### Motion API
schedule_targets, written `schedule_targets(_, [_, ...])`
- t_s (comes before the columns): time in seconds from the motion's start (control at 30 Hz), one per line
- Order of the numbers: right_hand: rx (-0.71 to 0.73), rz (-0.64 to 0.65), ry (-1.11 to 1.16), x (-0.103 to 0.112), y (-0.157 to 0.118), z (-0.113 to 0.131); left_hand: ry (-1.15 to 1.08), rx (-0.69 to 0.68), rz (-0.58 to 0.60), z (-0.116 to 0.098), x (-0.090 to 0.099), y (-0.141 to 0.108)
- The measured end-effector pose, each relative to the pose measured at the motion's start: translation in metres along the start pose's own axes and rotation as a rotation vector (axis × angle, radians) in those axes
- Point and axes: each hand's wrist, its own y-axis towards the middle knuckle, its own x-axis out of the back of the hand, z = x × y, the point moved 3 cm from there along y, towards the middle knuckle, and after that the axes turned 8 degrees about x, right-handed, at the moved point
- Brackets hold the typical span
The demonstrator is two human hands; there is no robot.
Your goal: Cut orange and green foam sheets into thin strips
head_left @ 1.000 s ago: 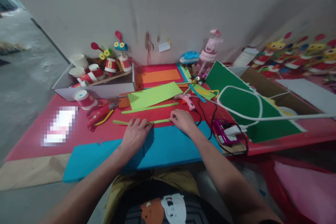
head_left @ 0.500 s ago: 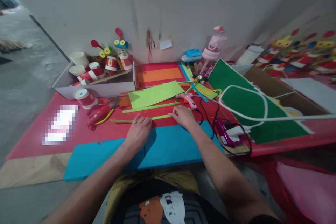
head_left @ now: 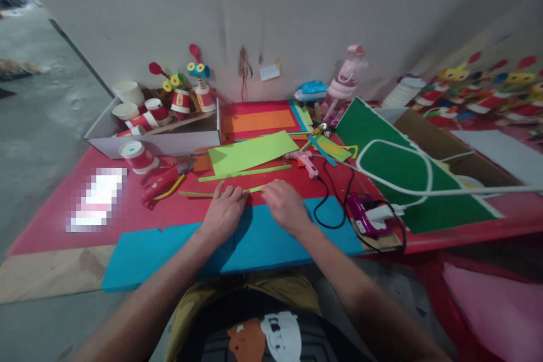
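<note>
A narrow light-green paper strip [head_left: 195, 194] lies across the red tabletop at the edge of a blue board. My left hand [head_left: 227, 208] presses down on its middle, fingers bent and close together. The fingers of my right hand [head_left: 285, 203] are closed at the strip's right end, which they partly hide. Just behind lies a second green paper strip [head_left: 245, 173], with a wide light-green sheet [head_left: 253, 153] beyond it. A pink glue gun [head_left: 306, 162] rests to the right of these, its black cord trailing toward me.
The blue board [head_left: 271, 237] runs along the front edge. At left are red-handled pliers [head_left: 163, 184], a paper cup [head_left: 136, 155] and a white box [head_left: 169, 141] of cup figures. A green board [head_left: 407, 186], a white cable and a purple power box [head_left: 367, 215] occupy the right.
My right hand has moved left along the strip, closer to my left hand, and its end now shows less. My left hand stays nearly in place on the strip.
</note>
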Motion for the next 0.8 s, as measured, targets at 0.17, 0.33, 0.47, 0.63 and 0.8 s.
schedule_targets(0.17, [0.167,0.104,0.038,-0.033,-0.01,0.02,0.043,0.002,0.028,-0.001,0.0,0.0])
schedule_targets(0.33, [0.147,0.128,0.015,-0.032,-0.011,0.015,0.053,0.003,0.038,-0.003,0.001,0.0])
schedule_targets(0.47, [0.12,0.133,0.023,-0.028,-0.009,0.017,0.011,0.011,0.054,-0.002,0.002,0.002])
schedule_targets(0.63, [0.111,0.132,0.061,-0.027,-0.007,0.015,-0.006,-0.01,0.061,0.0,0.0,0.0])
schedule_targets(0.8, [0.011,0.147,0.051,-0.026,-0.013,-0.002,0.031,-0.009,0.045,0.004,-0.003,-0.009])
